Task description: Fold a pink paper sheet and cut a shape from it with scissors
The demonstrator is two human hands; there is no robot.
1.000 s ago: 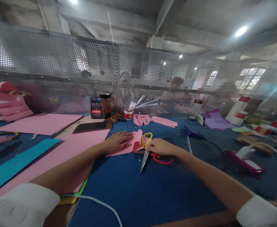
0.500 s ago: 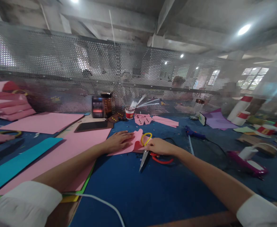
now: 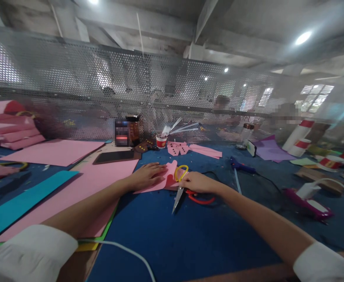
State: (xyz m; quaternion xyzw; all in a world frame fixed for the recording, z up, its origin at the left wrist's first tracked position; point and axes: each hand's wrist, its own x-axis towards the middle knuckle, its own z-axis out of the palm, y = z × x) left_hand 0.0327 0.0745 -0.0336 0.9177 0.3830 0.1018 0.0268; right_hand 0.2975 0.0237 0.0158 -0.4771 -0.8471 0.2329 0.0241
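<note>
My left hand (image 3: pixel 148 175) lies flat, fingers spread, on a pink paper piece (image 3: pixel 160 183) with a wavy top edge. Closed fingers of my right hand (image 3: pixel 195 181) grip a pair of scissors (image 3: pixel 178 199) around the middle, at the right side of that piece. The scissors have one yellow and one red handle loop, and their blades point down toward me over the blue table (image 3: pixel 172 243). A red shape shows on the paper beside the yellow loop.
Large pink sheets (image 3: pixel 101 180) and a teal strip (image 3: pixel 27 201) lie left. Behind stand a paper cup (image 3: pixel 161 141) and dotted pink pieces (image 3: pixel 177 148). A blue glue gun (image 3: pixel 242 166) and a purple device (image 3: pixel 307 203) are right. A white cable (image 3: pixel 130 252) crosses the front.
</note>
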